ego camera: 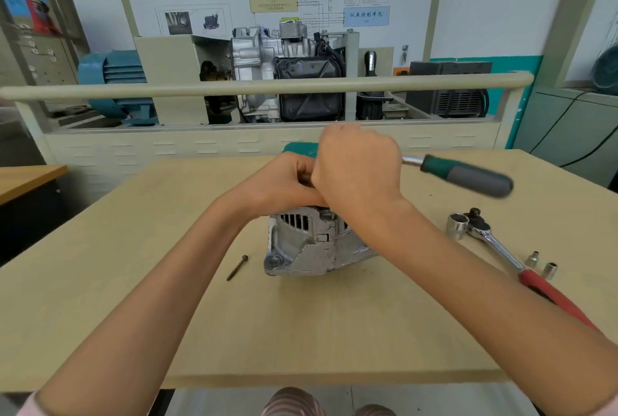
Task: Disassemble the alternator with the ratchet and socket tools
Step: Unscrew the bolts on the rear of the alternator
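A silver alternator [307, 245] stands on the wooden table [133, 282], near its middle. My right hand [357, 168] is curled over the head end of a ratchet with a green and grey handle [468, 176], which sticks out to the right above the alternator's top. My left hand [284, 181] is curled beside it on top of the alternator, pressed against the right hand. What its fingers hold is hidden. A long dark bolt [237, 267] lies loose on the table, left of the alternator.
A second ratchet with a red handle [521, 268] and a large socket [456, 225] lies at the right. Two small sockets [541, 265] stand beside it. A green object [299, 150] sits behind my hands. A beige rail and an engine display stand past the table.
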`<state>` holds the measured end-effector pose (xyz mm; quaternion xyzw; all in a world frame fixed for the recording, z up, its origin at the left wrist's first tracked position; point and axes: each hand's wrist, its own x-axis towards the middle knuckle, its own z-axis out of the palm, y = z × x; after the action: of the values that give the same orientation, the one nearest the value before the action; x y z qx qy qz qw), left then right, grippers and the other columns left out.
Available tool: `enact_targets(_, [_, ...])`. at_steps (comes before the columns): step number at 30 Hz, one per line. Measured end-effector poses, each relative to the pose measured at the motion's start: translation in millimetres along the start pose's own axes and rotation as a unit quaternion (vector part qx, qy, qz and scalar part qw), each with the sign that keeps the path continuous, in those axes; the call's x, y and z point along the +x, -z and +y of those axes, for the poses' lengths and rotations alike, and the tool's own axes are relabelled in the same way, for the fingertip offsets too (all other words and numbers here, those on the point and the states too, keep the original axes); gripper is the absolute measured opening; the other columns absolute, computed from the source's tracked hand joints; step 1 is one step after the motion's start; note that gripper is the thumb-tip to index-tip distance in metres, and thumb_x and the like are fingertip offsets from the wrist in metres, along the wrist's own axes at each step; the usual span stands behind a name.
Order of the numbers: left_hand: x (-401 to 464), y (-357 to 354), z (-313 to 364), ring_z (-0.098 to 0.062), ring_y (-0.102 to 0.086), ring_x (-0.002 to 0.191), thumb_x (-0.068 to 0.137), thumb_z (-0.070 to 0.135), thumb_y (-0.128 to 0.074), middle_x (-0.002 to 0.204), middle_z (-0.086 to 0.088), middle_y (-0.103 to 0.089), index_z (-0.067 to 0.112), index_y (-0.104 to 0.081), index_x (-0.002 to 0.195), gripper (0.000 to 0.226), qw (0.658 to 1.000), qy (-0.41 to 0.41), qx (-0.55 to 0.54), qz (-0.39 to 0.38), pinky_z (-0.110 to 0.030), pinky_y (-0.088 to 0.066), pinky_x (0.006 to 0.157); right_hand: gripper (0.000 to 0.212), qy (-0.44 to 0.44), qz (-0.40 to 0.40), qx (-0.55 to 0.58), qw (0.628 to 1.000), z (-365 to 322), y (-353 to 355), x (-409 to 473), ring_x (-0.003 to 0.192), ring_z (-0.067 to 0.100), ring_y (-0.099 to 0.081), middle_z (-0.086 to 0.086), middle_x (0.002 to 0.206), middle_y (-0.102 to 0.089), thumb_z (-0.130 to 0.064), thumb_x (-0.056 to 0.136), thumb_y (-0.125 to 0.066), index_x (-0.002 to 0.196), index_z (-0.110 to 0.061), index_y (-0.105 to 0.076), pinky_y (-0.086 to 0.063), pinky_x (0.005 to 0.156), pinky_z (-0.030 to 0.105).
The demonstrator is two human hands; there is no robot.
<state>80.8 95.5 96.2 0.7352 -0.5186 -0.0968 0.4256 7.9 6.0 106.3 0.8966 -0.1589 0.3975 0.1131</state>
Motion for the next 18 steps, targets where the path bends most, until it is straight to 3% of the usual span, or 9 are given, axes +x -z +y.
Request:
enact_targets(3, [-4.3, 3.2, 3.6, 0.005, -0.062, 0.058, 0.08, -0.001, -0.068, 0.059, 0.013, -0.068, 0.02, -0.068, 0.069, 0.024, 1.0, 0.0, -0.024, -0.019, -0.004, -0.044, 0.055, 0.022, 0.054, 0.008, 0.123, 0.991, 13.0, -3.0, 6.2, 0.061, 0.015, -0.041, -0.006, 0.066, -0.038, -0.023, 0.094, -0.041, 0.072, -0.018, -0.042, -0.026, 0.053, 0.029])
enact_targets(6, [-6.6, 5.6, 6.6, 0.009, -0.062, 0.064, 0.084, 0.003, -0.066, 0.065, 0.019, -0.069, 0.026, -0.067, 0.075, 0.025, 0.998, 0.0, -0.041, -0.044, -0.002, -0.042, 0.059, 0.04, 0.127, -0.045, 0.318, 0.939, 21.1, -3.3, 10.6, 0.054, 0.008, -0.035, -0.009, 0.055, -0.034, -0.02, 0.094, -0.044, 0.056, -0.02, -0.032, -0.024, 0.057, 0.03])
enact_targets(9, [-6.8, 6.1, 6.8, 0.008, -0.064, 0.07, 0.084, 0.003, -0.066, 0.069, 0.018, -0.07, 0.028, -0.069, 0.076, 0.027, 0.998, 0.0, -0.045, -0.053, -0.003, -0.044, 0.064, 0.034, 0.154, -0.051, 0.39, 0.906, 23.9, 1.1, 11.0, 0.057, 0.016, -0.038, -0.006, 0.054, -0.033, -0.019, 0.091, -0.043, 0.057, -0.012, -0.037, -0.028, 0.058, 0.032])
enact_targets(12, [-5.9, 5.3, 4.4, 0.006, -0.061, 0.059, 0.08, 0.0, -0.069, 0.059, 0.014, -0.067, 0.025, -0.069, 0.065, 0.029, 0.999, 0.012, -0.043, -0.019, -0.005, -0.044, 0.058, 0.03, 0.158, -0.021, 0.316, 0.935, 18.7, -0.2, 5.9, 0.063, 0.02, -0.044, -0.006, 0.059, -0.04, -0.021, 0.092, -0.045, 0.063, -0.014, -0.041, -0.029, 0.06, 0.032])
enact_targets(15, [-1.8, -1.1, 1.7, 0.005, -0.05, 0.044, 0.076, -0.007, -0.069, 0.043, 0.014, -0.057, 0.026, -0.062, 0.042, 0.048, 0.999, 0.009, -0.013, 0.029, -0.006, -0.038, 0.049, 0.012, 0.043, -0.004, 0.059, 0.997, 6.0, -0.6, 2.8, 0.066, 0.022, -0.043, 0.003, 0.075, -0.047, -0.018, 0.089, -0.045, 0.082, -0.015, -0.054, -0.02, 0.05, 0.029])
enact_targets(18, [0.0, -3.7, -0.5, 0.004, -0.042, 0.037, 0.074, -0.01, -0.066, 0.037, 0.016, -0.048, 0.026, -0.053, 0.04, 0.051, 0.999, 0.018, 0.003, 0.039, -0.004, -0.032, 0.043, 0.018, 0.005, -0.008, -0.006, 1.0, -4.9, 2.0, -0.9, 0.071, 0.024, -0.05, 0.008, 0.086, -0.054, -0.015, 0.088, -0.043, 0.097, -0.009, -0.057, -0.019, 0.048, 0.028])
